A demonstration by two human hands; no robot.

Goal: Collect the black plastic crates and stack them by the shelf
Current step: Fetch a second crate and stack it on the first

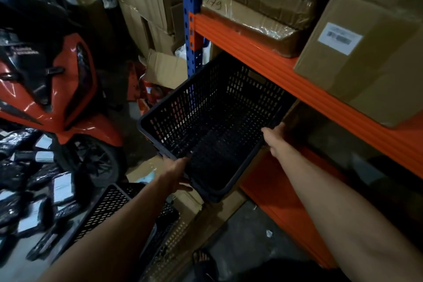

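Note:
I hold a black perforated plastic crate in the air, tilted, right beside the orange and blue shelf. My left hand grips its near left rim. On the crate's near right rim my right hand is closed, fingers partly hidden behind the wall. A second black crate lies on the floor below my left forearm, partly covered by the arm. The held crate is empty.
An orange scooter stands at the left. Black wrapped parcels litter the floor beside it. Cardboard boxes fill the shelf and lean behind the blue post. Flattened cardboard covers the floor under the crate. My sandalled foot shows below.

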